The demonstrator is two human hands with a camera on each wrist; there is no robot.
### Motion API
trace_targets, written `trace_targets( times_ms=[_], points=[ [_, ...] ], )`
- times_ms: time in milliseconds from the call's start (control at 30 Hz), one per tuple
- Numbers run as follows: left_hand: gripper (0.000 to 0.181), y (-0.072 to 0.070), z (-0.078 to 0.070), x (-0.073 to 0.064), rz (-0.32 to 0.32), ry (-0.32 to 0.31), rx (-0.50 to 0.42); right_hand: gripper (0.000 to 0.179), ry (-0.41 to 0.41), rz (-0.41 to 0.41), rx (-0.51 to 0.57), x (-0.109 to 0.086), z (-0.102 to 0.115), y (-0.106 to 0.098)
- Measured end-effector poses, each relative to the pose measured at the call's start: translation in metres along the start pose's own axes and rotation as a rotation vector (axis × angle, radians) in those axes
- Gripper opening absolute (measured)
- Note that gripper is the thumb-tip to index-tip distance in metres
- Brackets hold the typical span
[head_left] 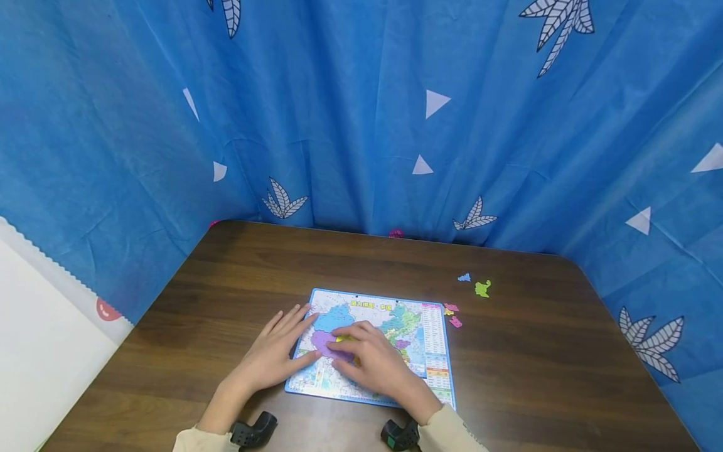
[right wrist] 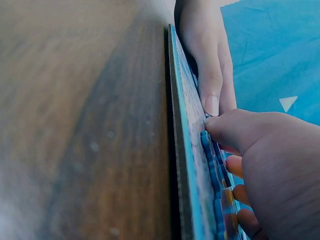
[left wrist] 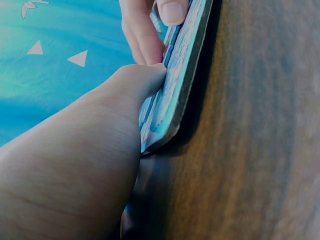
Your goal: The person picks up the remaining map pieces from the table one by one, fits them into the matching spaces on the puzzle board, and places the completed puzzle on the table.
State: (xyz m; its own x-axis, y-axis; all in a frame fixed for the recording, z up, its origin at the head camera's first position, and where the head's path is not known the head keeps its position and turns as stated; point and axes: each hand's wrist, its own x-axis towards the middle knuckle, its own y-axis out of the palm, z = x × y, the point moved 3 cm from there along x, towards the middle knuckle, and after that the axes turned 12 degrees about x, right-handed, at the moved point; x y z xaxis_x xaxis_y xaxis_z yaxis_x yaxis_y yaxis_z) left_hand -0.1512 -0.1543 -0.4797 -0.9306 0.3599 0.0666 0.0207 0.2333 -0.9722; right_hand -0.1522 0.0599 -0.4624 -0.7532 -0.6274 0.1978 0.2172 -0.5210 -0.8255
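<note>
A map puzzle board (head_left: 433, 333) with a blue border lies on the brown table, many coloured pieces fitted on it. My left hand (head_left: 277, 355) rests at the board's left side, fingers spread straight and thumb touching the purple piece's (head_left: 322, 342) edge. Over the middle of the map is my right hand (head_left: 373, 361), its slightly bent fingertips and thumb spread on the purple piece and by a yellow piece (head_left: 341, 338). A blue piece (head_left: 336, 318) sits above the purple one. The right palm hides the map's lower middle. In the right wrist view, the thumb (right wrist: 225, 125) touches the board's surface.
Loose pieces lie right of the board: a small blue one (head_left: 464, 277), a green one (head_left: 482, 289), and pink ones (head_left: 455, 322) with a yellow one (head_left: 449, 312) close by the board's edge. A blue curtain (head_left: 367, 125) hangs behind the table (head_left: 536, 351).
</note>
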Motion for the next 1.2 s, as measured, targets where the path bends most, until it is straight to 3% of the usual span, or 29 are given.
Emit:
trace_targets(
  times_ms=[400, 867, 1200],
  points=[
    [0.077, -0.001, 0.000, 0.001, -0.007, -0.006, -0.007, 0.035, 0.022, -0.016, 0.002, 0.000, -0.001, 0.001],
    [0.077, 0.000, 0.000, 0.000, -0.021, 0.026, 0.014, 0.030, -0.006, 0.014, 0.116, -0.002, -0.010, -0.004],
    [0.076, 0.000, 0.000, -0.001, -0.009, 0.004, 0.001, 0.026, 0.014, 0.025, 0.170, -0.003, -0.010, -0.007]
  ],
)
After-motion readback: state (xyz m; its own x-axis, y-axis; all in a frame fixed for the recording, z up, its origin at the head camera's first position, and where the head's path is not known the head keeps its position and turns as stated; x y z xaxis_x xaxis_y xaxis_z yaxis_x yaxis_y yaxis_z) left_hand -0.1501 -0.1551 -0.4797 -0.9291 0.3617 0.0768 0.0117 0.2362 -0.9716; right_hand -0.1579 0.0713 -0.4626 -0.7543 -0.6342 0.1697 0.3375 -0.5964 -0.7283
